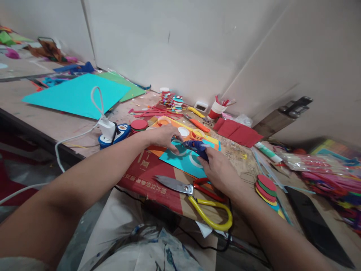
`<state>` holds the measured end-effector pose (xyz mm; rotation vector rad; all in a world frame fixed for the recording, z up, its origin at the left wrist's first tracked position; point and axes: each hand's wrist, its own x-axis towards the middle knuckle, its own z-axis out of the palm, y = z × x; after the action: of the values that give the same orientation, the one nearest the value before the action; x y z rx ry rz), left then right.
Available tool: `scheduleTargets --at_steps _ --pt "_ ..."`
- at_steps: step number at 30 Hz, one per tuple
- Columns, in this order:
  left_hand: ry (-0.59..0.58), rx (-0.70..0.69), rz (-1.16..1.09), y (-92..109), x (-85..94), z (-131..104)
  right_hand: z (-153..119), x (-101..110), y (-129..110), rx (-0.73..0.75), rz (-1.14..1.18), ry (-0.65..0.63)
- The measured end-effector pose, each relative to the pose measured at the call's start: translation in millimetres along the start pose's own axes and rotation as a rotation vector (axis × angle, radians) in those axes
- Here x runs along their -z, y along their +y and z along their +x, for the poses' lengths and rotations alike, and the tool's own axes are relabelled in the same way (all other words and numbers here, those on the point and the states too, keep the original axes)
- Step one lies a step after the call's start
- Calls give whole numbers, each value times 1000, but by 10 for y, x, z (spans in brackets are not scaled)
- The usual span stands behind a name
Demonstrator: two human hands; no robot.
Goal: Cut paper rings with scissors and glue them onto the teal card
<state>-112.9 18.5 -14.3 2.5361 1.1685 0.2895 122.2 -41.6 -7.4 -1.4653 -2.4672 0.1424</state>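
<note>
My right hand [218, 165] is wrapped round a blue hot glue gun [197, 146], its nozzle pointing left toward my other hand. My left hand [167, 138] is closed, thumb and fingers curled together; what lies between the fingertips is too small to make out. Under both hands lies a turquoise paper sheet [184, 164] with a pale paper ring [195, 160] on it. Orange and yellow sheets show beneath and behind. Just behind my fingers are a white disc [183, 131] and an orange paper ring [197, 134]. Large scissors [180, 185] with red and yellow handles lie nearer my lap.
A blue power strip [121, 132] with a white plug stands left. Stacked paper discs [266, 190] and a black phone [316, 222] lie right. At the back are an orange cutter [199, 124], a red-and-white cup [216, 110] and folded red paper [238, 132].
</note>
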Motion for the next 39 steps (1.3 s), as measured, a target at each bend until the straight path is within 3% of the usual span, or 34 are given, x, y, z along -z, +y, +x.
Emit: scheduleTargets --at_steps 7,28,39 --pt "-8 -3 6 -16 -2 7 -17 -32 53 36 55 48" --pt "8 -2 43 25 18 -10 4 -28 30 -27 20 1" --pt "89 -70 11 -111 -14 7 7 -35 20 -42 23 -10"
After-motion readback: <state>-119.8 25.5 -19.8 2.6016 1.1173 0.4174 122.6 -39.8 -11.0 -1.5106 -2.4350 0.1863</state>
